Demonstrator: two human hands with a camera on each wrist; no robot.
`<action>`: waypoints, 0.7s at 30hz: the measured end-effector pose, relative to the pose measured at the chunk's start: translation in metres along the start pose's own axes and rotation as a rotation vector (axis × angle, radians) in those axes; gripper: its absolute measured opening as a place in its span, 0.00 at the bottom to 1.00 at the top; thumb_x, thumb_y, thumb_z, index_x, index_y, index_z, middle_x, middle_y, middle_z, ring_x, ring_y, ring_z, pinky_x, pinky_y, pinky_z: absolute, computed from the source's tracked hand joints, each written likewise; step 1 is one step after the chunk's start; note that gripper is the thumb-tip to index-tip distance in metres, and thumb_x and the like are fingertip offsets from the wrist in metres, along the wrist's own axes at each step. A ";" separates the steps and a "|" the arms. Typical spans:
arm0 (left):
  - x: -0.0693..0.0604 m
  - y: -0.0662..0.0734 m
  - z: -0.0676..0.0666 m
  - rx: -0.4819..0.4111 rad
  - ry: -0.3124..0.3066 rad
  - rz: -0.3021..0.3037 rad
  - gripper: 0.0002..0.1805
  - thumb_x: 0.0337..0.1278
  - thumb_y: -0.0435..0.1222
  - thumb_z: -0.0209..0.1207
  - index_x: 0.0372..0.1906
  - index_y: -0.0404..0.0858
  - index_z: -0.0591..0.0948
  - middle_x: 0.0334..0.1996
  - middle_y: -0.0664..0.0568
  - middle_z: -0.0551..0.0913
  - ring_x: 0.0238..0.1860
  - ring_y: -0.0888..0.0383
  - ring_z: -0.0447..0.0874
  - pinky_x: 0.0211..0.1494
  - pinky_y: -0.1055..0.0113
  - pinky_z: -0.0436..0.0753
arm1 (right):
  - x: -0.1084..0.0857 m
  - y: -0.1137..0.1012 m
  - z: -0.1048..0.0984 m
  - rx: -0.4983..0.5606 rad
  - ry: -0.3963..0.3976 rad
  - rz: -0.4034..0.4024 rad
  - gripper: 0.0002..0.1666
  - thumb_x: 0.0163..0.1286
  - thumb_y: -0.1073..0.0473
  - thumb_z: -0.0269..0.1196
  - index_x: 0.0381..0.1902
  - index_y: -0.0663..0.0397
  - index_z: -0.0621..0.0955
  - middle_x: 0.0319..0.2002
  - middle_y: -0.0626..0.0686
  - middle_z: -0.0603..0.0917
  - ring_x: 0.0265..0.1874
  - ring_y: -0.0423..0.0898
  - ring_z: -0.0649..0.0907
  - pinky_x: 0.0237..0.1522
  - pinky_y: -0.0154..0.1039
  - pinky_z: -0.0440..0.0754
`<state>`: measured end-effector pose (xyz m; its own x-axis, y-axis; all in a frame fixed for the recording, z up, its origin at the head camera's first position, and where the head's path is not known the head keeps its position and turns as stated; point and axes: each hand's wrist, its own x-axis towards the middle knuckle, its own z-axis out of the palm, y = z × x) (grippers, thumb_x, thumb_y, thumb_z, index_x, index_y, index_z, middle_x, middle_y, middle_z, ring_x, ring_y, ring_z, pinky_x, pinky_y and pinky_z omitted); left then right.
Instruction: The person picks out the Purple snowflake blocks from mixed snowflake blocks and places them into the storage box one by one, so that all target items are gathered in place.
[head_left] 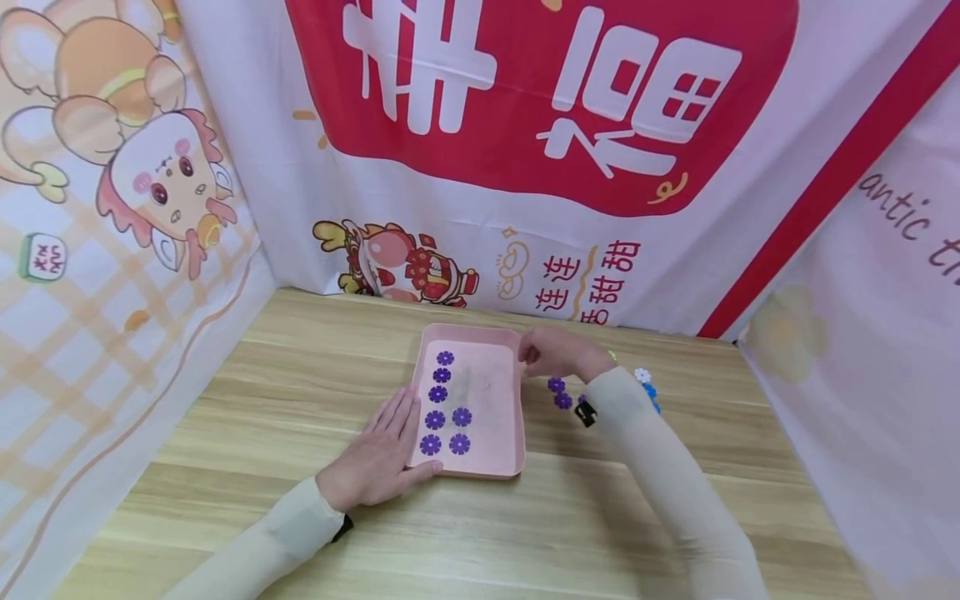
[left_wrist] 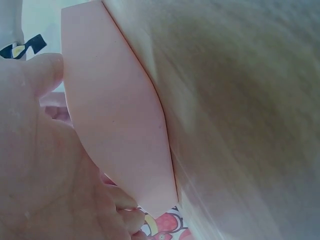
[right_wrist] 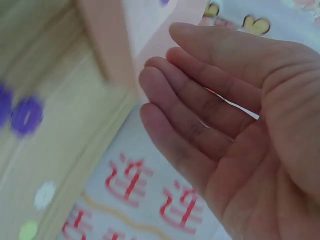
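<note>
A pink rectangular tray [head_left: 491, 396] lies on the table with several purple snowflake-shaped discs [head_left: 437, 393] inside, set in a long left column and a shorter one beside it. Against the tray's left side rests my left hand [head_left: 378, 454], fingers straight and thumb by the near edge; the left wrist view shows the palm along the tray's outer wall [left_wrist: 115, 100]. My right hand [head_left: 558, 352] is by the far right corner of the tray. In the right wrist view its fingers [right_wrist: 187, 127] are loosely bent, with the thumb apart and nothing visible between them.
Right of the tray lie more purple discs [head_left: 562, 401], partly hidden by the right forearm. Beyond them are a white disc [head_left: 642, 376], blue discs [head_left: 651, 393] and a yellow-green disc [head_left: 612, 355]. Printed cloth [head_left: 480, 200] hangs behind the wooden table [head_left: 480, 533] and at both sides.
</note>
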<state>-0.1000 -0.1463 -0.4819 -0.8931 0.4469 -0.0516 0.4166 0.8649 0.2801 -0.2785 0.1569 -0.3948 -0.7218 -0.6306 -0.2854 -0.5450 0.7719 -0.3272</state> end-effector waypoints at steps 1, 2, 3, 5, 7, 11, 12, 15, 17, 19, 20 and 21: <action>0.000 0.000 0.000 -0.002 0.001 -0.001 0.56 0.76 0.65 0.48 0.82 0.23 0.48 0.85 0.29 0.41 0.86 0.33 0.39 0.88 0.39 0.48 | -0.003 0.006 -0.002 -0.013 0.008 -0.004 0.13 0.70 0.63 0.70 0.51 0.58 0.88 0.46 0.54 0.90 0.45 0.46 0.87 0.55 0.44 0.89; -0.001 -0.001 0.000 -0.001 0.002 -0.002 0.56 0.76 0.65 0.48 0.82 0.23 0.48 0.85 0.29 0.41 0.86 0.33 0.39 0.88 0.39 0.48 | -0.007 0.012 -0.004 -0.015 0.011 0.003 0.13 0.70 0.63 0.71 0.51 0.58 0.88 0.47 0.55 0.90 0.45 0.47 0.88 0.55 0.45 0.89; -0.001 -0.001 0.000 -0.005 0.005 -0.001 0.56 0.76 0.65 0.49 0.82 0.23 0.48 0.85 0.29 0.41 0.86 0.33 0.39 0.88 0.39 0.48 | -0.011 0.018 -0.004 -0.020 0.018 0.008 0.13 0.70 0.63 0.71 0.51 0.57 0.88 0.48 0.56 0.91 0.46 0.47 0.88 0.56 0.45 0.89; -0.001 -0.001 0.000 -0.005 0.007 0.002 0.56 0.76 0.65 0.49 0.82 0.23 0.48 0.85 0.29 0.41 0.86 0.33 0.40 0.88 0.39 0.48 | -0.020 0.030 -0.003 -0.029 0.023 0.027 0.13 0.70 0.62 0.71 0.51 0.57 0.88 0.49 0.58 0.91 0.47 0.48 0.88 0.56 0.47 0.90; -0.001 -0.001 0.000 -0.008 0.008 0.006 0.56 0.76 0.65 0.49 0.82 0.23 0.48 0.85 0.29 0.41 0.86 0.32 0.40 0.88 0.39 0.48 | -0.029 0.042 0.000 -0.028 0.024 0.041 0.14 0.70 0.63 0.71 0.52 0.58 0.88 0.50 0.60 0.91 0.47 0.49 0.89 0.56 0.48 0.90; -0.001 -0.002 0.001 0.000 0.002 0.007 0.56 0.76 0.66 0.48 0.82 0.23 0.49 0.85 0.29 0.41 0.86 0.33 0.40 0.88 0.39 0.48 | -0.046 0.063 0.010 -0.033 0.040 0.076 0.15 0.71 0.62 0.71 0.53 0.60 0.88 0.50 0.59 0.91 0.46 0.49 0.88 0.55 0.49 0.90; -0.001 -0.002 0.001 0.001 0.002 0.007 0.56 0.76 0.66 0.47 0.82 0.23 0.49 0.85 0.29 0.41 0.86 0.33 0.39 0.88 0.39 0.48 | -0.050 0.067 0.014 -0.031 0.050 0.086 0.15 0.71 0.63 0.71 0.53 0.60 0.88 0.49 0.59 0.91 0.46 0.49 0.88 0.54 0.49 0.90; -0.001 -0.002 0.001 0.004 0.003 0.005 0.56 0.76 0.66 0.47 0.82 0.23 0.49 0.85 0.29 0.42 0.86 0.33 0.39 0.88 0.39 0.47 | -0.060 0.080 0.025 -0.017 0.085 0.100 0.14 0.72 0.63 0.70 0.53 0.61 0.88 0.48 0.59 0.91 0.45 0.48 0.88 0.54 0.50 0.90; -0.001 -0.002 0.001 -0.002 0.003 0.002 0.56 0.76 0.66 0.47 0.82 0.23 0.49 0.85 0.29 0.41 0.86 0.33 0.39 0.88 0.39 0.47 | -0.066 0.086 0.033 0.005 0.111 0.094 0.13 0.71 0.65 0.69 0.52 0.61 0.88 0.47 0.59 0.91 0.45 0.49 0.88 0.54 0.51 0.90; -0.001 -0.001 0.001 -0.007 0.004 0.001 0.56 0.76 0.66 0.48 0.82 0.23 0.49 0.85 0.29 0.41 0.86 0.33 0.39 0.88 0.39 0.47 | -0.070 0.093 0.041 0.031 0.131 0.080 0.12 0.71 0.67 0.68 0.51 0.63 0.88 0.46 0.58 0.91 0.44 0.49 0.87 0.53 0.50 0.90; -0.001 -0.001 0.001 -0.010 0.005 0.001 0.56 0.76 0.65 0.49 0.82 0.23 0.49 0.85 0.29 0.41 0.86 0.33 0.39 0.88 0.39 0.47 | -0.072 0.096 0.046 0.046 0.141 0.079 0.12 0.71 0.67 0.68 0.51 0.63 0.88 0.45 0.58 0.91 0.44 0.50 0.87 0.53 0.50 0.90; -0.001 -0.001 0.001 -0.011 0.006 0.000 0.56 0.76 0.65 0.49 0.82 0.23 0.49 0.85 0.29 0.41 0.86 0.33 0.39 0.88 0.39 0.47 | -0.074 0.098 0.050 0.061 0.151 0.079 0.12 0.70 0.68 0.68 0.51 0.63 0.88 0.45 0.58 0.91 0.43 0.50 0.87 0.52 0.50 0.90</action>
<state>-0.0992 -0.1471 -0.4825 -0.8942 0.4452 -0.0459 0.4144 0.8624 0.2908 -0.2575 0.2750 -0.4505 -0.8198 -0.5450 -0.1756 -0.4601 0.8096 -0.3646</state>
